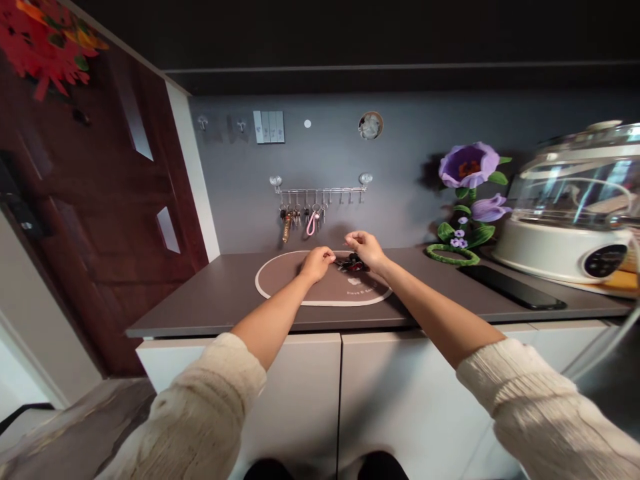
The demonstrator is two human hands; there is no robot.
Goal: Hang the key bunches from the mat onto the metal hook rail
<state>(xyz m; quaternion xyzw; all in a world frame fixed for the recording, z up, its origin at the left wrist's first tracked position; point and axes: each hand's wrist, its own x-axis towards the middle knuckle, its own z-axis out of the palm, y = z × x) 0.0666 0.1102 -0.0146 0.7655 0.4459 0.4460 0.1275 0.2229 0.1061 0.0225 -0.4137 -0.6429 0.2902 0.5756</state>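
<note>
A dark bunch of keys (354,264) with a bit of red lies between my hands on an oval brown mat (280,280) with a pale rim. My left hand (317,264) is closed in a pinch at the left side of the bunch, its fingertips close to a thin metal piece. Above and to the right of the keys, my right hand (366,248) has its thumb and fingers pressed together. What either pinch holds, if anything, is too small to make out. On the wall behind, a hook rail (320,191) carries several keys and a pink loop (311,224).
The mat rests on a dark countertop (200,300) above white cabinet doors (295,387). To the right stand a purple flower ornament (470,167), a black phone (513,287) and a white appliance (545,247) with a clear lid. A dark red door (115,267) is at left.
</note>
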